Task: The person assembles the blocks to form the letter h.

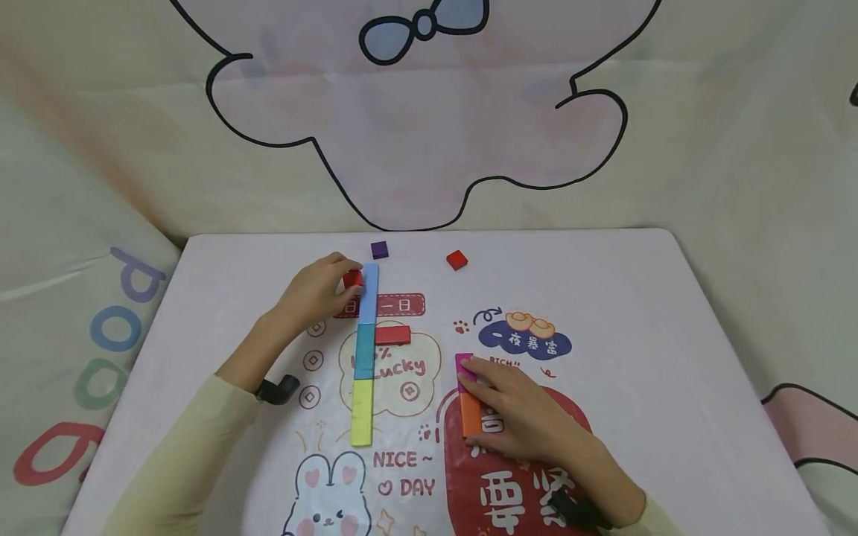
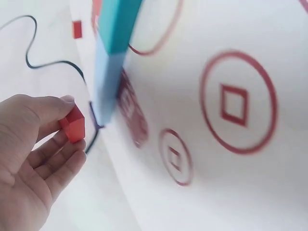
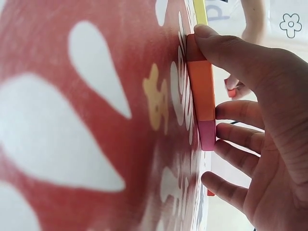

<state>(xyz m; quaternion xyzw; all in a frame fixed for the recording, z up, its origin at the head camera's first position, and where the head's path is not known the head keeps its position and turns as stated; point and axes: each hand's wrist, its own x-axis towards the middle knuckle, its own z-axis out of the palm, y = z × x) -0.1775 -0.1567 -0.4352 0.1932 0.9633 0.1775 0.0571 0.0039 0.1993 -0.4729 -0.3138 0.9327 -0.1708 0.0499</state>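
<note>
My left hand [image 1: 320, 286] pinches a small red block [image 2: 73, 126] between thumb and fingers, beside the far end of a row of blocks. That row runs from a light blue block [image 1: 369, 294] through a teal block [image 1: 365, 351] to a yellow block [image 1: 362, 413]. Over to the right, my right hand [image 1: 519, 406] holds an orange block [image 1: 471, 417] and a magenta block [image 3: 207, 134] lined up end to end. Its thumb sits at the orange block's near end, and its fingertips reach the magenta one.
A flat red block [image 1: 392, 335] lies against the teal block's right side. Toward the back edge of the white table [image 1: 637, 298] are a purple block [image 1: 379, 250] and a red cube [image 1: 457, 260]. Printed drawings and lettering cover much of the tabletop.
</note>
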